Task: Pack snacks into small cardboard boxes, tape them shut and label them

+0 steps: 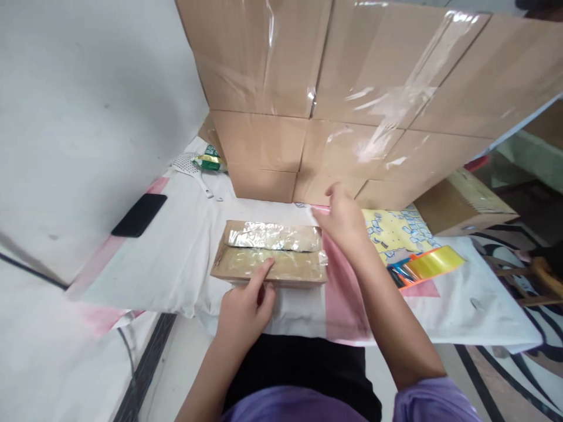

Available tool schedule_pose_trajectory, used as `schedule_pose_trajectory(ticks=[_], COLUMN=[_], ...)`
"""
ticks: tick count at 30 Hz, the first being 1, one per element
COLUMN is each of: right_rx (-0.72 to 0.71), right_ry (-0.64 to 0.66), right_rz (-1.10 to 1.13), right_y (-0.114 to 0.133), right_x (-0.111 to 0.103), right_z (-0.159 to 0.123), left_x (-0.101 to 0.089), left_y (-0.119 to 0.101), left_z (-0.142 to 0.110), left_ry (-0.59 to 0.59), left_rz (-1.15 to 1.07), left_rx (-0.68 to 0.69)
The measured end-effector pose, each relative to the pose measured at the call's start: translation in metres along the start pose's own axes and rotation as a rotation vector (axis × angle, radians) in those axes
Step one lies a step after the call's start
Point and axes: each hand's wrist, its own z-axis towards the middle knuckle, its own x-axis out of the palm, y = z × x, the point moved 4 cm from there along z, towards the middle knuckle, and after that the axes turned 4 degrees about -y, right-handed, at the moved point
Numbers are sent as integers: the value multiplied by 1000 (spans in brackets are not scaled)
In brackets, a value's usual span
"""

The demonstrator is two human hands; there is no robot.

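Observation:
A small cardboard box [281, 272] lies in front of me with strips of shiny clear tape across its top. A dark gap runs between its two top flaps. My left hand [246, 305] is at the box's near side, index finger stretched onto the taped top and thumb apart by the front edge. Beyond the box's right end, my right hand [345, 217] hovers near the stack of cardboard boxes [272, 143]. Its thumb and forefinger are spread with nothing between them; its other fingers are hidden from view.
An orange tape dispenser with yellow tape [428, 265] lies on a yellow printed sheet [387, 231] at right. A black phone [139, 215], a white slotted spatula [193, 170] and a green packet [210, 158] are at left. Another carton [461, 202] stands right of the stack.

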Motion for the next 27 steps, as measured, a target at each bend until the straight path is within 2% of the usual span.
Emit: schedule_pose_trajectory(ticks=[2, 3, 5, 7, 8, 10, 13, 15, 17, 20, 23, 25, 27], right_rx=[134, 197, 297, 310, 290, 231, 177, 160, 166, 200, 275, 343, 391], right_ry=[-86, -48, 72, 224, 293, 401, 500, 554, 585, 567, 530, 522, 514], right_rz=[-44, -77, -177, -281, -312, -323, -276, -244, -212, -179, -156, -144, -141], right_y=[-61, -93, -153, -198, -214, -232, -241, -242, -246, -266, -303, -331, -353], right_x=[-13, -19, -29, -33, -31, -20, 6, 19, 20, -3, -37, -53, -60], right_z=[6, 9, 13, 17, 18, 19, 19, 20, 24, 35, 40, 33, 22], left_x=[3, 4, 7, 12, 17, 32, 55, 63, 68, 69, 70, 71, 73], left_y=[1, 1, -1, -4, -5, -5, 0, 4, 5, 4, 3, 4, 4], left_z=[-3, -5, -11, -19, -24, -31, -34, -33, -31, -30, -31, -32, -32], left_ry=[-10, -34, -120, -204, -208, -120, 23, 44, 43, 43, 62, 73, 78], left_rz=[-56, -89, -176, -281, -319, -334, -264, -224, -191, -162, -149, -142, -132], left_rx=[5, 29, 165, 375, 470, 572, 570, 549, 528, 519, 537, 544, 557])
